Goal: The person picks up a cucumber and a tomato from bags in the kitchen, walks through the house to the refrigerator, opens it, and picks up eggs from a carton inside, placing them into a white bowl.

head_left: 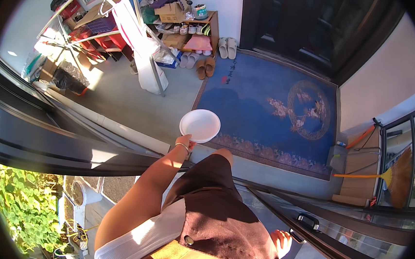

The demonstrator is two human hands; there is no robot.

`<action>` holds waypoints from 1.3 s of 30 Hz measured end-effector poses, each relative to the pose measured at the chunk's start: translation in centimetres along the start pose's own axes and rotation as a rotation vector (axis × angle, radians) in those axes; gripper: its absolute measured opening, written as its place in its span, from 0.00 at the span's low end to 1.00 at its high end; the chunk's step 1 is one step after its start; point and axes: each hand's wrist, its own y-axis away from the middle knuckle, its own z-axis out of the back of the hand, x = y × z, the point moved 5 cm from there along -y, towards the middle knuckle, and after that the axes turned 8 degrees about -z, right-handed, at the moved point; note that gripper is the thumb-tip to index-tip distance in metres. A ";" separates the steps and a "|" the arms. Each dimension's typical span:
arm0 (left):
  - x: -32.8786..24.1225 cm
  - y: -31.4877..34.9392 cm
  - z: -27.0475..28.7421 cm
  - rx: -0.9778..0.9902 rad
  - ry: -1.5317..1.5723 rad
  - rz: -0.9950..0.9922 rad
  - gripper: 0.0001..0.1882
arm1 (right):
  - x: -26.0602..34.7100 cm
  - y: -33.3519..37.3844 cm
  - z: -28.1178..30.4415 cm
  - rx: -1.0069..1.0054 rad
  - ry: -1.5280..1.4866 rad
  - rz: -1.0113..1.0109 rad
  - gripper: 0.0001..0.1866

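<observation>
Bowl (pixel 200 125) is held out ahead of the body by the left hand (pixel 185 140), above the floor near the corner of the blue mat (pixel 274 113). For a sound carry, it should be kept level, with the rim gripped firmly, since only the near edge is supported and the far side could dip. Room should be left between the bowl and the dark door frame (pixel 93 157), and the raised sill (pixel 160 146) should be watched for, as a stumble there could jar the grip.

The left arm is stretched forward from the lower left, slightly bent at the elbow, a bracelet (pixel 182 147) worn at the wrist; the fingers are closed on the rim, some of them hidden. The right hand (pixel 282 242) is held low at the body's side, partly hidden by the dark clothing, near the door handle (pixel 309 221). Its fingers look curled, but whether anything is gripped cannot be told.
</observation>
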 end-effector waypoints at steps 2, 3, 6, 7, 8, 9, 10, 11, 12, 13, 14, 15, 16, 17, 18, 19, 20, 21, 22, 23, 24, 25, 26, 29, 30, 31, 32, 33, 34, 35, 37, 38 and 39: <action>-1.0 -1.5 -0.4 -0.110 0.045 0.021 0.11 | -2.4 3.0 -3.5 0.085 -0.627 -0.936 0.08; -1.3 -2.2 0.0 -0.177 0.023 0.023 0.12 | -2.8 3.4 -5.4 0.048 -0.835 -1.225 0.08; -2.3 -4.3 0.4 -0.357 -0.029 0.031 0.13 | -0.2 -4.5 -5.9 0.427 -0.260 -1.025 0.09; -2.3 -5.5 0.4 -0.413 -0.034 0.037 0.14 | 0.1 -7.6 -6.6 0.549 -0.072 -0.935 0.09; -2.3 -6.6 0.0 -0.464 -0.041 0.054 0.14 | -0.6 -8.9 -7.1 0.240 -0.128 -0.552 0.09; -3.1 -8.3 -1.8 -0.441 -0.066 0.062 0.14 | -0.8 -8.5 -7.7 -0.074 -0.057 -0.179 0.09; -3.2 -9.4 -1.8 -0.456 -0.060 0.089 0.15 | -3.9 -7.8 -8.6 0.021 0.085 -0.223 0.09; -3.8 -10.1 -2.3 -0.461 -0.065 0.109 0.15 | -5.6 -8.1 -8.9 0.107 0.230 -0.279 0.08; -5.4 -9.4 -3.8 -0.436 -0.110 0.130 0.14 | -5.1 -11.8 -7.9 0.048 0.425 -0.494 0.05; -6.1 -10.3 -4.6 -0.414 -0.122 0.152 0.14 | -5.3 -14.6 -7.2 0.043 0.443 -0.543 0.05; -6.6 -11.6 -5.0 -0.393 -0.132 0.175 0.14 | -5.7 -16.3 -7.0 0.067 0.426 -0.566 0.05; -7.0 -12.5 -6.3 -0.366 -0.133 0.201 0.14 | -6.1 -17.7 -6.7 0.091 0.414 -0.583 0.05; -9.0 -12.4 -8.3 -0.362 -0.160 0.180 0.14 | -6.6 -18.4 -6.8 0.106 0.399 -0.612 0.05; -10.9 -12.6 -10.9 -0.301 -0.202 0.132 0.13 | -7.4 -19.2 -6.8 0.123 0.391 -0.643 0.05; -12.8 -12.4 -13.1 -0.251 -0.251 0.078 0.12 | -8.2 -19.7 -6.8 0.144 0.382 -0.674 0.05; -14.9 -11.8 -15.0 -0.205 -0.299 0.012 0.12 | -9.0 -20.0 -6.9 0.159 0.356 -0.696 0.05; -16.8 -10.9 -17.1 -0.173 -0.329 -0.058 0.11 | -10.1 -20.2 -6.9 0.178 0.336 -0.724 0.05; -18.3 -10.6 -19.1 -0.143 -0.357 -0.124 0.11 | -11.0 -20.5 -7.1 0.203 0.322 -0.747 0.05; -19.1 -10.9 -21.1 -0.091 -0.429 -0.155 0.11 | -11.8 -21.0 -7.3 0.224 0.312 -0.766 0.05; -19.9 -11.1 -23.0 -0.039 -0.501 -0.187 0.12 | -12.7 -21.3 -7.6 0.244 0.304 -0.786 0.05; -20.2 -11.2 -24.9 0.001 -0.521 -0.174 0.10 | -13.5 -21.5 -8.0 0.267 0.296 -0.806 0.05; -20.6 -11.1 -27.0 0.040 -0.544 -0.163 0.10 | -14.3 -21.7 -8.4 0.287 0.286 -0.829 0.05; -20.9 -10.2 -29.1 0.048 -0.569 -0.142 0.10 | -15.2 -21.6 -8.7 0.309 0.275 -0.851 0.05; -20.4 -8.5 -34.8 0.129 -0.618 -0.053 0.12 | -18.1 -21.6 -9.9 0.378 0.238 -0.917 0.05; -20.6 -7.5 -36.6 0.171 -0.634 -0.047 0.12 | -19.2 -21.3 -10.3 0.398 0.228 -0.936 0.05; -20.7 -6.5 -38.1 0.209 -0.651 -0.036 0.12 | -20.1 -20.8 -10.6 0.426 0.214 -0.959 0.05; -21.2 -6.0 -39.9 0.260 -0.725 -0.053 0.12 | -21.1 -20.5 -11.0 0.449 0.203 -0.981 0.05; -21.3 -5.7 -40.7 0.279 -0.738 -0.063 0.12 | -22.3 -20.3 -11.8 0.468 0.185 -0.996 0.05; -21.3 -5.7 -41.3 0.298 -0.750 -0.073 0.12 | -23.5 -20.0 -12.1 0.495 0.169 -1.015 0.05; -21.2 -5.8 -41.8 0.316 -0.761 -0.082 0.12 | -24.8 -19.6 -12.3 0.532 0.159 -1.032 0.05; -21.3 -6.5 -41.8 0.286 -0.835 -0.098 0.12 | -27.3 -18.7 -13.5 0.599 0.133 -1.067 0.05; -21.8 -6.5 -41.4 0.272 -0.890 -0.109 0.12 | -28.5 -18.2 -14.0 0.641 0.122 -1.090 0.05; -21.5 -7.4 -40.1 0.213 -0.902 -0.101 0.13 | -29.9 -17.6 -14.5 0.685 0.115 -1.104 0.05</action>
